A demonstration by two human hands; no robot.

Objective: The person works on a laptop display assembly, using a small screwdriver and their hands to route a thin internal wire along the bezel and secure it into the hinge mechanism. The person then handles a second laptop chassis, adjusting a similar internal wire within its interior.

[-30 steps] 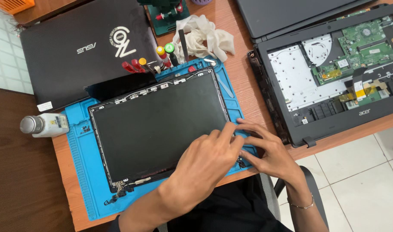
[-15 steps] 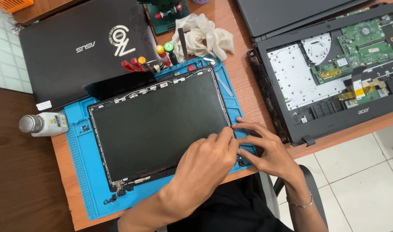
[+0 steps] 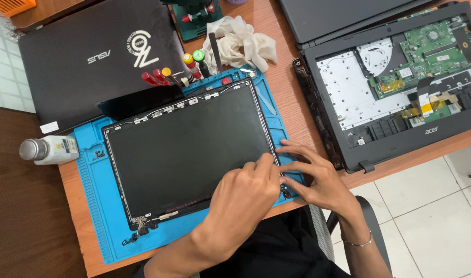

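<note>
At the far left a small white bottle (image 3: 49, 150) with a grey cap lies on its side beside the blue work mat (image 3: 94, 206). Behind it rests a closed black laptop (image 3: 86, 67) bearing a round white emblem and a small white label at its near corner. On the mat lies the bare laptop screen panel (image 3: 186, 146). The left hand (image 3: 243, 198) and right hand (image 3: 317, 180) meet at the panel's near right corner, fingertips pressing its edge, gripping nothing. Rightward sits an opened laptop base (image 3: 400, 87) with a green circuit board.
</note>
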